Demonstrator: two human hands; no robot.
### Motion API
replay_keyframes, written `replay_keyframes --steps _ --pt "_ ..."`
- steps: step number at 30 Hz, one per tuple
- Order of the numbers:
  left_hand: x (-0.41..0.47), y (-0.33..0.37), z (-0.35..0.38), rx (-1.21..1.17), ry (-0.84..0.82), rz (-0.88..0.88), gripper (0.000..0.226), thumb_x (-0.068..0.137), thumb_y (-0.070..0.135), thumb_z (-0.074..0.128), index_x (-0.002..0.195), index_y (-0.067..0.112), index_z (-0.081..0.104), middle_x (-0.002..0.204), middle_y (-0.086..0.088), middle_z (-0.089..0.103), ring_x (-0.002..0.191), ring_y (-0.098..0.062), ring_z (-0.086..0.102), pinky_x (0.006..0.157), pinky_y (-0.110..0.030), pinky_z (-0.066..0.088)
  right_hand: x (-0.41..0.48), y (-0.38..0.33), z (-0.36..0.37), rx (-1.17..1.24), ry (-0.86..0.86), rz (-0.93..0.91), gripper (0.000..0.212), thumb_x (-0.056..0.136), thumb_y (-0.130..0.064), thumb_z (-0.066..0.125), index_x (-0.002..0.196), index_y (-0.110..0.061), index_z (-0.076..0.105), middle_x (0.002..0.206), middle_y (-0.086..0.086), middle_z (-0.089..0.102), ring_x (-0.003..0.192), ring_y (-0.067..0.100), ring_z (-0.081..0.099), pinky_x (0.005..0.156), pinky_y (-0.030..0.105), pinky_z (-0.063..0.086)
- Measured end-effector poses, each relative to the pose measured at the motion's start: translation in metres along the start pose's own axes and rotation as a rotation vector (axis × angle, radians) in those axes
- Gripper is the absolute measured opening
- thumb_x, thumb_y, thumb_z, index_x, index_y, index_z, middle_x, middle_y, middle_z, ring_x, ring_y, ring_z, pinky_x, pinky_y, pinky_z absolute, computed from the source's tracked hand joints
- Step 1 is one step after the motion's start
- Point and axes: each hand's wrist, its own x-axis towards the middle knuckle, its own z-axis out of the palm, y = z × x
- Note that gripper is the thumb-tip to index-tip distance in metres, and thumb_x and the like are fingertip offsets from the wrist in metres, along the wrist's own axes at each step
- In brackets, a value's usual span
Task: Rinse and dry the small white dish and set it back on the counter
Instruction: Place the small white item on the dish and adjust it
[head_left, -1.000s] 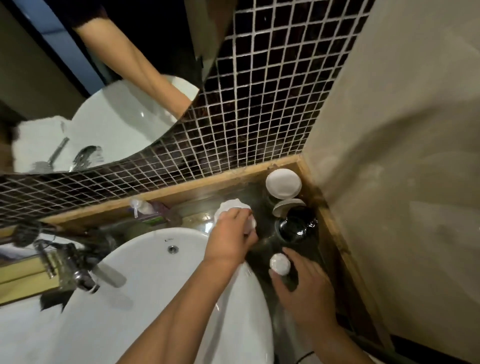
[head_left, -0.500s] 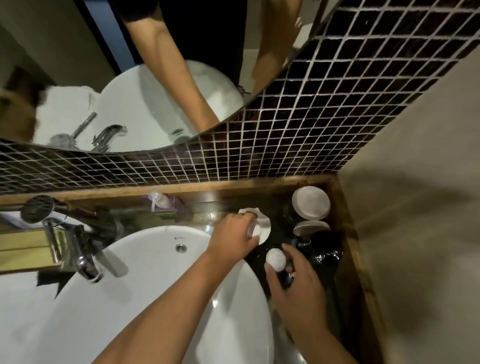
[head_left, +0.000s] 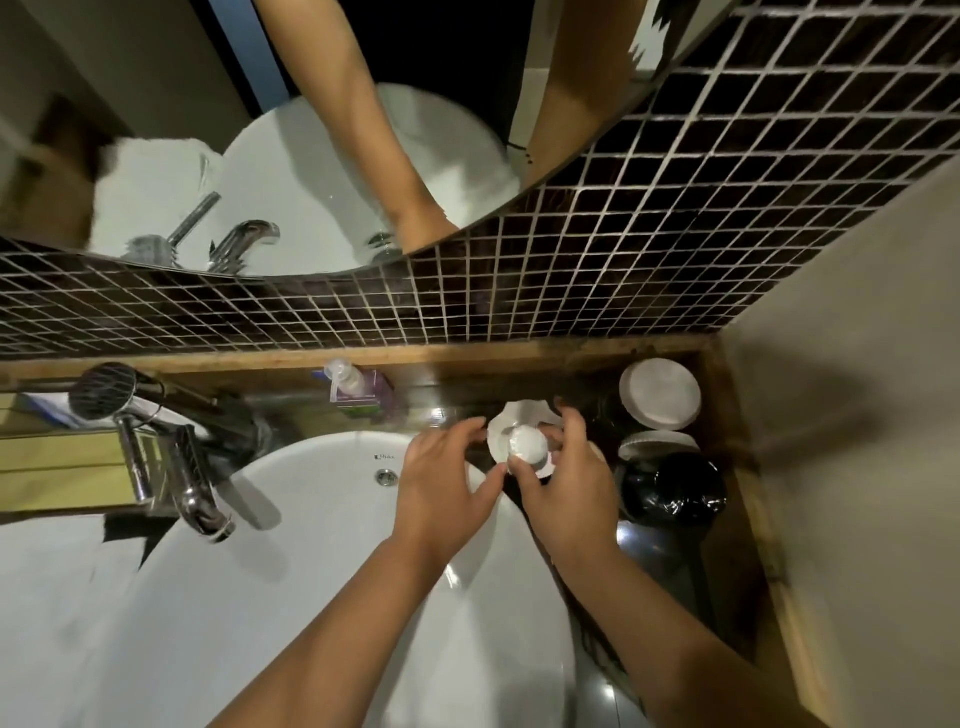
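Note:
The small white dish (head_left: 503, 427), with a wavy rim, lies on the dark counter just past the sink's right rim. My right hand (head_left: 571, 483) is shut on a small round white object (head_left: 528, 442) and holds it right over the dish, hiding much of it. My left hand (head_left: 445, 480) hovers at the dish's left edge with fingers spread and nothing in it. I cannot tell whether its fingertips touch the rim.
The white sink basin (head_left: 322, 545) fills the front, with a chrome faucet (head_left: 195, 483) and a hand shower head (head_left: 101, 389) at left. A pump bottle (head_left: 350, 387) stands at the back ledge. Two white round containers (head_left: 660, 395) and a black glossy jar (head_left: 672, 488) crowd the right corner.
My left hand has let go of the dish, which now rests on the counter. My right hand has carried the round white object forward and left, over the dish.

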Motion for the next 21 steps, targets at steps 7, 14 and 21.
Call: replay_keyframes --steps 7,14,21 --pt "-0.001 -0.005 0.004 -0.021 0.006 0.062 0.049 0.089 0.045 0.064 0.132 0.026 0.053 0.115 0.014 0.068 0.109 -0.010 0.057 0.107 -0.035 0.035 0.009 0.000 0.015 -0.065 0.043 -0.016 0.078 0.083 -0.031 0.080 0.147 -0.023 0.035 0.129 0.012 0.063 0.120 0.032 0.058 0.096 0.050 0.054" --pt "0.000 -0.005 0.006 0.005 -0.020 0.034 0.040 0.088 0.041 0.064 0.126 0.029 0.061 0.112 0.011 0.068 0.108 -0.013 0.057 0.105 -0.036 0.035 0.013 0.005 0.023 -0.074 0.062 -0.034 0.077 0.087 -0.024 0.077 0.150 -0.021 0.033 0.135 0.009 0.061 0.125 0.031 0.054 0.105 0.049 0.048" --pt "-0.001 -0.003 0.008 0.028 -0.012 0.008 0.037 0.088 0.037 0.066 0.124 0.029 0.062 0.106 0.009 0.069 0.104 -0.011 0.057 0.116 -0.032 0.024 0.015 0.004 0.029 -0.069 0.047 -0.022 0.081 0.090 -0.024 0.073 0.156 -0.022 0.026 0.145 0.008 0.055 0.132 0.030 0.048 0.110 0.046 0.038"
